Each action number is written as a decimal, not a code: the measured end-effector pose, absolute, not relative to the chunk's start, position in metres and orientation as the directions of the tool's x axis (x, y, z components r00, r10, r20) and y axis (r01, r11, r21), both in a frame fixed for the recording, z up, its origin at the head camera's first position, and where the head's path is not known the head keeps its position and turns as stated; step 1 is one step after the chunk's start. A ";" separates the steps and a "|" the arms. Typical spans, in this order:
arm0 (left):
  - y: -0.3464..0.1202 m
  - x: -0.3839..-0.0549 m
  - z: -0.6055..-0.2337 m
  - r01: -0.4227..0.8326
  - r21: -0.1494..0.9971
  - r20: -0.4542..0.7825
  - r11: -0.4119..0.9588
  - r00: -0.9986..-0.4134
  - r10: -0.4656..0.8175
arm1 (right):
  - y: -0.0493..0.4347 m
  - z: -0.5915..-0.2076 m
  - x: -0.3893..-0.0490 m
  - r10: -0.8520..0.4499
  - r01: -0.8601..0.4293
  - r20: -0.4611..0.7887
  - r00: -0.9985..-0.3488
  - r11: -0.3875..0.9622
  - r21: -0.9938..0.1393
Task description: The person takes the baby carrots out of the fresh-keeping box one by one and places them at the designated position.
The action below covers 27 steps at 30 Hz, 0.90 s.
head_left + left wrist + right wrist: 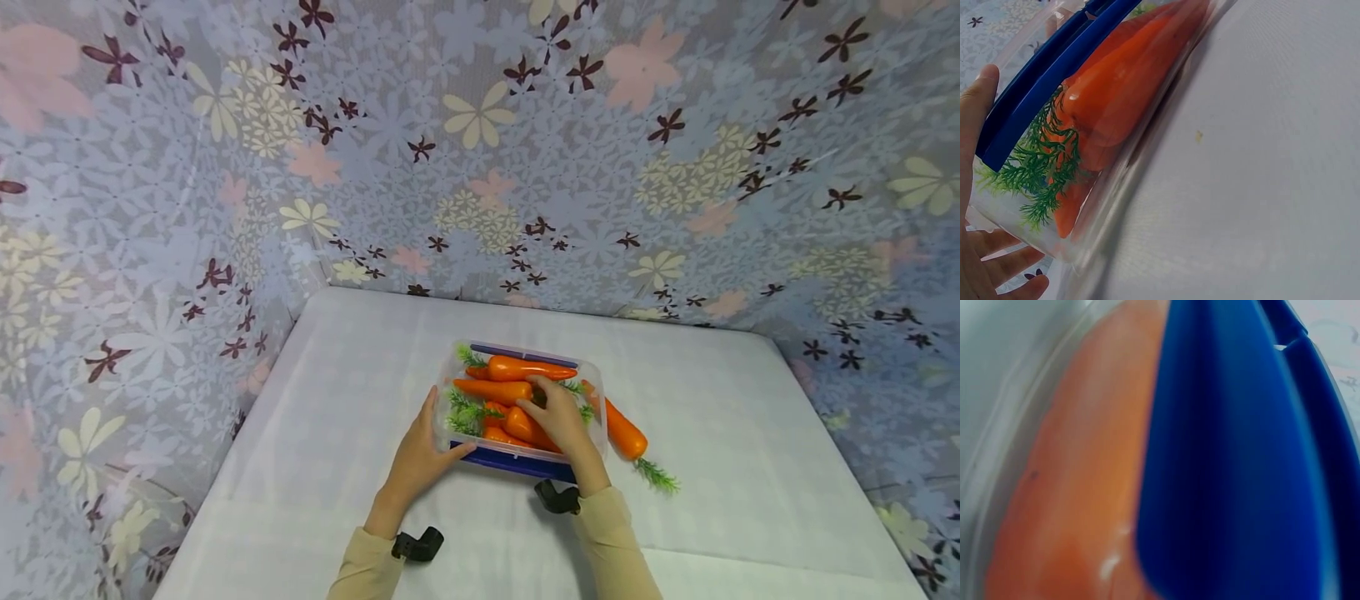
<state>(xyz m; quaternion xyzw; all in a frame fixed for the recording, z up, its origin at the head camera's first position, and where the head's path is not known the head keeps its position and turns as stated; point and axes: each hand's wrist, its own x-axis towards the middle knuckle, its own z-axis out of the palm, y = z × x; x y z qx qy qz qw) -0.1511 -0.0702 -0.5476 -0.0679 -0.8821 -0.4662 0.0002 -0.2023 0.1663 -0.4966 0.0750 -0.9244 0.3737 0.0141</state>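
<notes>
Lower centre I see a glossy orange carrot, tip left, pinched by right hand; left hand spread wide against clear blue-latched box.

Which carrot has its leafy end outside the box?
The carrot at the right end of the clear box; its greens lie outside, other visible greens inside.

We have free table behind the plastic box; our left hand blocks its near-left corner, 1 loose carrot its right side.
</notes>
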 end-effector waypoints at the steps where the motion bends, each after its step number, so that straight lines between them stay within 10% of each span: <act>1: -0.070 -0.151 -0.548 0.120 0.824 0.063 0.554 -0.991 0.120 | 0.167 -0.496 -0.202 -0.125 -0.146 0.081 -0.989 0.709 -0.690; 27: -0.069 -0.150 -0.547 0.135 0.825 0.080 0.548 -0.989 0.123 | 0.169 -0.491 -0.198 -0.150 -0.238 0.187 -0.971 0.695 -0.678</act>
